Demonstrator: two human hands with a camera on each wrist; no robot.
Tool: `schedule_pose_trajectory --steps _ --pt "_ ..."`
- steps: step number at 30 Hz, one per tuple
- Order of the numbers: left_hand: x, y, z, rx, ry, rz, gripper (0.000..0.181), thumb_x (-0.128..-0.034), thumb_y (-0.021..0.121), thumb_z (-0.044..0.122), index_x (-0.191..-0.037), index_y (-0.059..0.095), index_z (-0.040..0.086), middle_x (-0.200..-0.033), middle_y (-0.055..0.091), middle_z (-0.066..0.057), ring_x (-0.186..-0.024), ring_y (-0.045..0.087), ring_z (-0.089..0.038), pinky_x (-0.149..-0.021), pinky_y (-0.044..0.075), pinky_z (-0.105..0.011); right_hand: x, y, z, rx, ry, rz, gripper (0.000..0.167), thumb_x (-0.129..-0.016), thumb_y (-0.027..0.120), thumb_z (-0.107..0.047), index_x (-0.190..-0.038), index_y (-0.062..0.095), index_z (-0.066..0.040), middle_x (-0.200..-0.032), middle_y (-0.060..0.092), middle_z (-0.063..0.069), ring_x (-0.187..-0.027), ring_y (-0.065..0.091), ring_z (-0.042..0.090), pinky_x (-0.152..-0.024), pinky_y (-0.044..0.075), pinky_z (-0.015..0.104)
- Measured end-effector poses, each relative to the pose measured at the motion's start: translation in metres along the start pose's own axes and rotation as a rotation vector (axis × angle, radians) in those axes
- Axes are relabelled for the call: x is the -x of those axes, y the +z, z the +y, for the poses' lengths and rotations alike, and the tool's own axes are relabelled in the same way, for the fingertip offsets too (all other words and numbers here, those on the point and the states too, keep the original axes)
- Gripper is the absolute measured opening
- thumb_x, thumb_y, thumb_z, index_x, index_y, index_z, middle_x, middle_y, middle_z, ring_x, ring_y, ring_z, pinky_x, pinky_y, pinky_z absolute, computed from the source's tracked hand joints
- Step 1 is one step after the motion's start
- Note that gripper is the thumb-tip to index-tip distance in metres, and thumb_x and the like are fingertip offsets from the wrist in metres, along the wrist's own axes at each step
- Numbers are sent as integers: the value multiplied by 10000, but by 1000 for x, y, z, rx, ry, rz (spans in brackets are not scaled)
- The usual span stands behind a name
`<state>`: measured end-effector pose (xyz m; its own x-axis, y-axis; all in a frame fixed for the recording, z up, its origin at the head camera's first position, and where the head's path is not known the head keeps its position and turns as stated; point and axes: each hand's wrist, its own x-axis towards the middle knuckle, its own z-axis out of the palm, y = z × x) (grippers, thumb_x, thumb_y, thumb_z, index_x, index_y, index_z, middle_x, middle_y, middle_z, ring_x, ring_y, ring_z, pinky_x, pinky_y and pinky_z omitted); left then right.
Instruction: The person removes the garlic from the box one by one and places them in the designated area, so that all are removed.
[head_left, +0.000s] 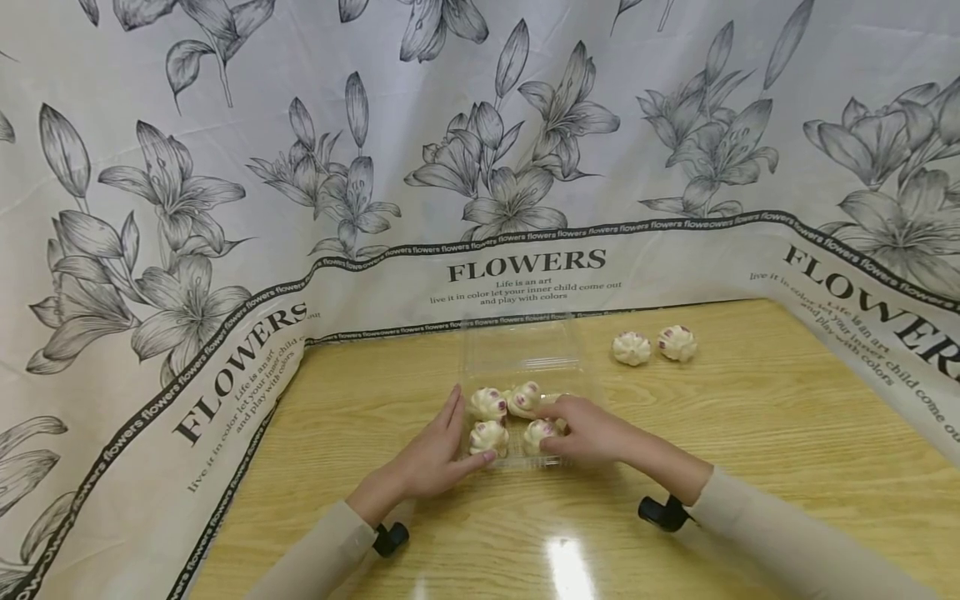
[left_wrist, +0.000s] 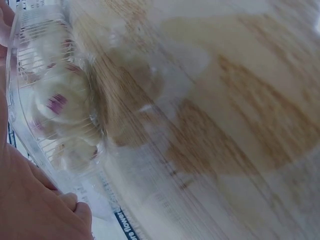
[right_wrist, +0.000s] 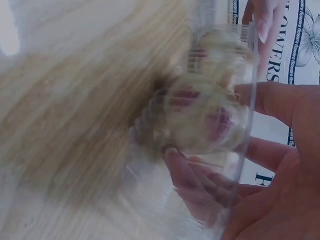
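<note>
A clear plastic clamshell box (head_left: 517, 461) lies on the table with its lid (head_left: 521, 346) raised toward the back. Inside are several cream-coloured, pleated, bun-like rolls with purple patches, among them a back left roll (head_left: 489, 403), a back right one (head_left: 522, 398) and a front left one (head_left: 489, 438). My right hand (head_left: 596, 432) reaches in and grips the front right roll (head_left: 538, 435) between thumb and fingers; the right wrist view shows this roll (right_wrist: 202, 117) through the wall. Along the box's left side lie the extended fingers of my left hand (head_left: 431, 458), its thumb touching the front left corner.
Two more such rolls, a left one (head_left: 631, 348) and a right one (head_left: 677, 342), sit on the wooden table (head_left: 720, 417) at the back right. A white curtain (head_left: 525, 287) printed with flowers and lettering hangs along the table's back and sides.
</note>
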<state>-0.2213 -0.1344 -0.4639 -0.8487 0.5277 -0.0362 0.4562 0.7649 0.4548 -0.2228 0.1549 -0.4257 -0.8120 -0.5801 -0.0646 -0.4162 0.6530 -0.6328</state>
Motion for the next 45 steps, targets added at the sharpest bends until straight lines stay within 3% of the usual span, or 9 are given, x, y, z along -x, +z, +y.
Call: schedule_pose_trajectory --steps 3,8,11,15,19,26,29,36,45 --pt "0 -1 0 -3 7 7 1128 -944 405 794 -1631 -31 14 -1702 -129 -134 -1546 160 -347 -1238 247 -469 2 -6 1 3 -12 -38 510 -957 702 -213 -1381 601 52 -992 685 79 -754 589 116 -699 522 329" --pt "-1 0 0 -11 14 14 1130 -940 392 803 -1632 -19 10 -1704 -109 -155 -1540 182 -363 -1233 264 -477 3 -10 0 -3 -4 -78 537 -976 695 -222 -1412 567 63 -652 617 -36 -561 514 92 -578 459 266" --pt "-1 1 0 -14 17 17 1135 -937 386 809 -1632 -12 5 -1704 -103 -163 -1537 192 -368 -1231 268 -478 2 -8 0 -4 31 -77 545 -975 706 -231 -1421 565 47 -644 613 -35 -531 474 72 -570 431 266" --pt "-1 1 0 -9 15 15 1130 -943 406 795 -1630 -13 2 -1702 -110 -158 -1539 184 -363 -1235 254 -472 1 -5 -1 9 49 -55 543 -957 731 -250 -1397 592 38 -907 737 32 -687 621 93 -675 522 322" --pt "-1 1 0 -6 13 11 1121 -952 427 774 -1629 -26 4 -1705 -100 -171 -1540 181 -359 -1235 251 -469 1 -4 -3 -4 63 -48 541 -949 742 -252 -1386 602 35 -968 738 52 -707 618 104 -663 507 315" --pt "0 0 1 -6 20 19 1111 -958 432 764 -1627 -4 -7 -1703 -95 -179 -1538 184 -368 -1236 249 -470 2 -6 0 -52 49 -42 521 -951 733 -177 -1403 586 37 -578 528 -40 -507 407 80 -530 365 239" --pt "0 0 2 -2 23 20 1108 -959 436 761 -1628 8 -11 -1703 -83 -189 -1535 192 -374 -1233 258 -474 3 -7 1 -56 27 -30 513 -941 738 -158 -1395 593 31 -553 464 -65 -499 399 65 -514 351 221" --pt "0 0 2 1 22 19 1102 -961 437 758 -1629 11 -8 -1705 -75 -190 -1532 205 -376 -1227 278 -483 8 -15 0 -50 -22 -11 515 -952 738 -181 -1417 592 -14 -638 538 -40 -563 453 78 -528 382 234" --pt "1 0 2 8 22 19 1106 -957 421 771 -1630 -1 1 -1705 -100 -165 -1535 198 -372 -1227 276 -485 16 -22 10 -43 -139 87 549 -957 734 -194 -1426 561 32 -887 657 -38 -842 644 149 -747 573 259"
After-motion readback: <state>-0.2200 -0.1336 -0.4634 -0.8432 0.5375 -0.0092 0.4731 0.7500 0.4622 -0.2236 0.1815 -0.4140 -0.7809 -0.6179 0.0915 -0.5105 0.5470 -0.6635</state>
